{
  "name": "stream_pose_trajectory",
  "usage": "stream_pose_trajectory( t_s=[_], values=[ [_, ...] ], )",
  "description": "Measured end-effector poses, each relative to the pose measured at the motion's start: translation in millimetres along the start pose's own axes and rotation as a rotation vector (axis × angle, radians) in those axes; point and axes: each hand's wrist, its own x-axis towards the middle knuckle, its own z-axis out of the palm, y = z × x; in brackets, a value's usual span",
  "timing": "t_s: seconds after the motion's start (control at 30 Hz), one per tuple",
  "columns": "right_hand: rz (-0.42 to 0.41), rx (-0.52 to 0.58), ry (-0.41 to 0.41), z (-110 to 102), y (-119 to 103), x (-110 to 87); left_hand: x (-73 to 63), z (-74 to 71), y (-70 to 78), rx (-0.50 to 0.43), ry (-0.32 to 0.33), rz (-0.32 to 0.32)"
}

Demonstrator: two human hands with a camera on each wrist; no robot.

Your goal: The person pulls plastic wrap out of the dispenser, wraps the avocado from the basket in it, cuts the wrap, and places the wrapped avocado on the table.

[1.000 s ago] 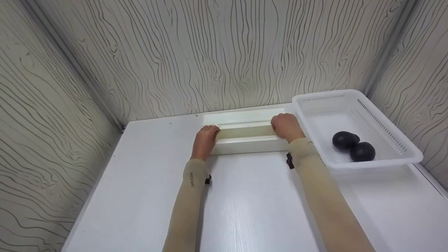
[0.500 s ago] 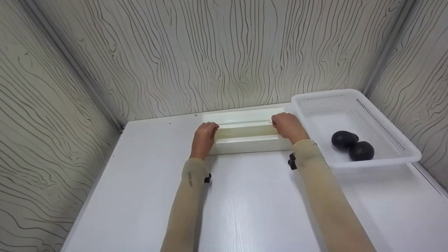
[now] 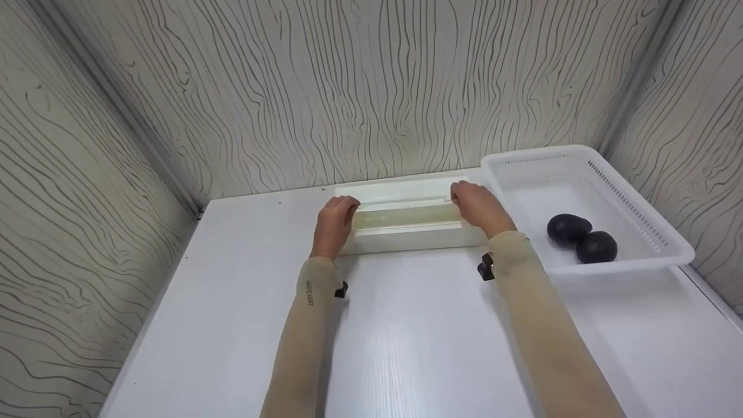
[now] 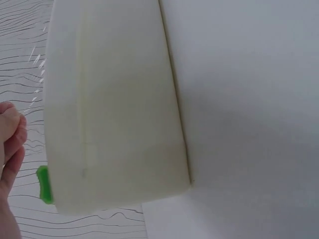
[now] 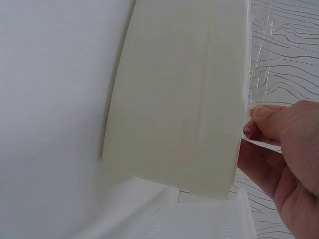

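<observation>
A long white cling film dispenser (image 3: 406, 239) lies near the back of the table, its lid raised behind and a pale yellowish roll (image 3: 403, 218) inside. At its left end, my left hand (image 3: 334, 226) pinches clear cling film between thumb and fingers. My right hand (image 3: 480, 208) pinches the film at the other end. In the left wrist view the thin cling film (image 4: 37, 62) stretches beyond the box's edge, with a green piece (image 4: 45, 185) at the box end. The right wrist view shows creased film (image 5: 261, 59) running up from the pinching fingertips (image 5: 256, 113).
Right of the dispenser stands a white plastic basket (image 3: 624, 268) holding two dark, rounded avocado-like fruits (image 3: 597, 247). Wood-grain patterned wall panels (image 3: 371, 87) rise along the back and both sides of the white table (image 3: 232, 325).
Both hands have lifted slightly up from the dispenser's opening, still pinching the film. The left hand has also shifted a little left. The basket and fruits stay where they were.
</observation>
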Motion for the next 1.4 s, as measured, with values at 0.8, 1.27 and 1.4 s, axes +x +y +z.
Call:
stream_pose_trajectory(
  t_s=[0.8, 1.27, 1.4],
  values=[
    [-0.033, 0.007, 0.135, -9, -2, -4.9, 16.2, -19.0, 10.1, -0.033, 0.087, 0.060],
    [-0.060, 0.157, 0.110, -18, -1, -10.1, 21.7, -27.9, 15.5, -0.065, 0.103, 0.053],
    [-0.071, 0.172, 0.134, -19, -2, -10.9, 22.9, -31.3, 17.3, -0.063, 0.094, 0.036]
  ],
)
